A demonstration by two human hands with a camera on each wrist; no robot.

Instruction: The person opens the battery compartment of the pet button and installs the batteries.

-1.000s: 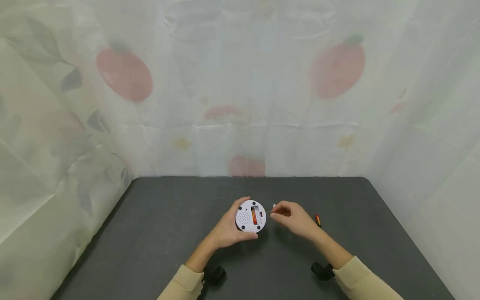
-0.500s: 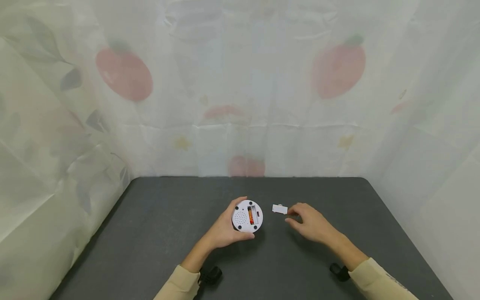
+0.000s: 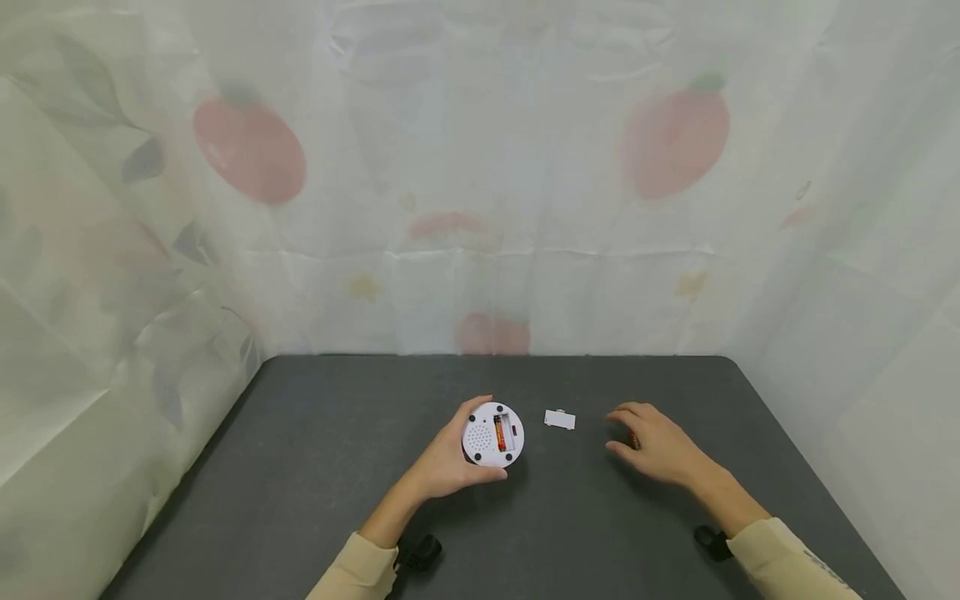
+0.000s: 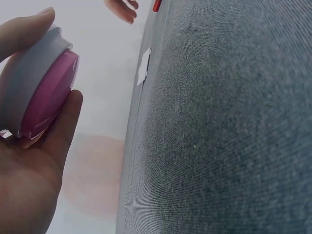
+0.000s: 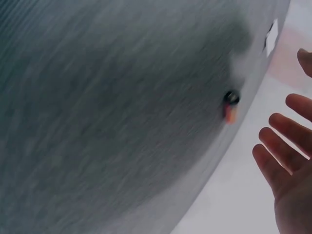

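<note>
White plastic, the round device sits cupped in the left hand, back up so its open battery bay shows one battery. Its small cover lies just right; farther right, the right hand hovers with fingers spread over a loose battery.

The left hand is curling its fingers and thumb around what it is gripping, forearm angling in from the lower left, while the right hand is hovering low with fingers spread and relaxed, gripping nothing, its cream-sleeved forearm reaching in from the lower right.
</note>
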